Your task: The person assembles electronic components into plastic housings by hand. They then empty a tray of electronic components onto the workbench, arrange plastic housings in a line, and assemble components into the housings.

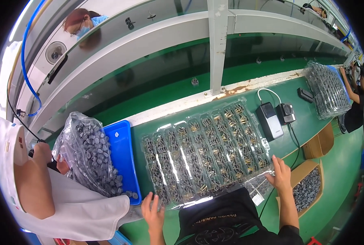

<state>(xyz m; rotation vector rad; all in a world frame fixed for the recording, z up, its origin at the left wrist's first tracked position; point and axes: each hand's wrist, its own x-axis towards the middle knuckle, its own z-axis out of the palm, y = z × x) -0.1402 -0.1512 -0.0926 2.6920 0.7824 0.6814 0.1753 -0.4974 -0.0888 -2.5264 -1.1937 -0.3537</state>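
A large clear plastic tray lies on the green bench in front of me. Its long compartments are filled with small metal parts that have pins, some silver and some brass-coloured. My left hand is at the tray's near left corner, fingers spread and upright, its fingertips near or on the rim. At the near right corner is my right hand, thumb and fingers stretched apart along the edge. Whether either hand presses on the plastic is hard to tell.
Left of the tray stands a blue bin beside a clear bag of grey caps, near a person in white. Behind the right side are a power bank, an adapter and stacked trays. A cardboard box holds parts.
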